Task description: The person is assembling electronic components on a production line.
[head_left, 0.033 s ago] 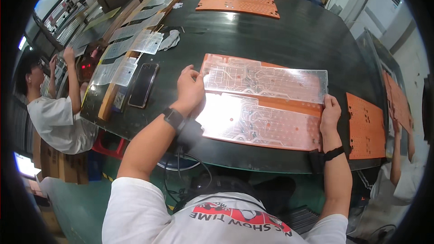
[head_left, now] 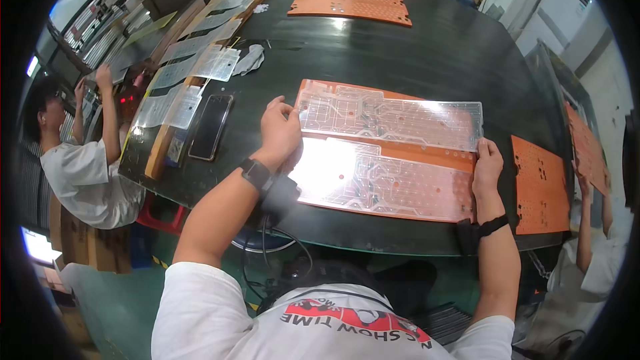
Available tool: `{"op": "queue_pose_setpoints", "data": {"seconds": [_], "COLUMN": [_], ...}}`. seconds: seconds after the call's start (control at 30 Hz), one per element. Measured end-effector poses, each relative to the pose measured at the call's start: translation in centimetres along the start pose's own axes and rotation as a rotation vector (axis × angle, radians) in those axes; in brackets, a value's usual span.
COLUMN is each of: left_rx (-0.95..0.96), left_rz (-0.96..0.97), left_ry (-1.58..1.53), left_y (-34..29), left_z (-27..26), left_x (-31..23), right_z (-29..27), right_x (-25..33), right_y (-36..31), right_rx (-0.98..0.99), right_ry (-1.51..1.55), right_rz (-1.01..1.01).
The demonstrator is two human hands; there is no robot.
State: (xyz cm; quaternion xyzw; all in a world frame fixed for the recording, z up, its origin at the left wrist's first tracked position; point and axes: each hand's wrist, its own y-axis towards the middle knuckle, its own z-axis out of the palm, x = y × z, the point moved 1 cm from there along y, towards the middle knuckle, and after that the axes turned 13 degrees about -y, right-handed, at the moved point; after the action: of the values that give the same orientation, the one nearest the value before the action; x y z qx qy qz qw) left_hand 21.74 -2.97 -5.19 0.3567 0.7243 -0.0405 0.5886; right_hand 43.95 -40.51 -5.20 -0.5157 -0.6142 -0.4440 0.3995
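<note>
A clear circuit film (head_left: pixel 393 117) printed with pale traces lies over the far half of an orange perforated board (head_left: pixel 421 155), its right end reaching past the board. My left hand (head_left: pixel 280 128) pinches the film's left edge, fingertips partly hidden from view. At the opposite end, my right hand (head_left: pixel 489 160) grips the near right corner between thumb and fingers. A second clear circuit film (head_left: pixel 393 183) rests on the near half of the same board, with strong glare on its left part. Whether the far film touches the board all along, I cannot tell.
Left of the board lie a phone (head_left: pixel 212 127), a crumpled cloth (head_left: pixel 250 60) and a wooden rail (head_left: pixel 163 140) with several films along it. Another orange board (head_left: pixel 540 187) is at the right. Across the dark table (head_left: pixel 433 53), a person's hands work at an orange board (head_left: pixel 353 7).
</note>
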Motion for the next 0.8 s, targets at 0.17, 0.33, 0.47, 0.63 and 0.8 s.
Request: {"op": "queue_pose_setpoints", "data": {"seconds": [0.17,0.33,0.47,0.63,0.8], "left_rx": [-0.006,-0.019,0.072,0.470,0.648], "left_rz": [-0.004,-0.009,-0.019,0.306,0.285], "left_ry": [0.067,0.086,0.168,0.566,0.723], "left_y": [0.3,0.2,-0.2,-1.7,-1.8], "left_z": [0.2,0.3,0.2,1.4,1.3], "left_x": [0.5,-0.1,-1.2,-4.8,-5.2], "right_z": [0.3,0.0,0.2,-0.1,0.9], "right_x": [-0.2,-1.3,-0.7,-0.7,0.1], "right_y": [0.2,0.6,0.1,0.4,-0.1], "right_rx": [0.006,-0.028,-0.046,-0.127,-0.144], "right_ry": [-0.071,-0.077,-0.214,-0.437,-0.567], "right_rz": [0.013,0.010,-0.028,-0.122,-0.156]}}
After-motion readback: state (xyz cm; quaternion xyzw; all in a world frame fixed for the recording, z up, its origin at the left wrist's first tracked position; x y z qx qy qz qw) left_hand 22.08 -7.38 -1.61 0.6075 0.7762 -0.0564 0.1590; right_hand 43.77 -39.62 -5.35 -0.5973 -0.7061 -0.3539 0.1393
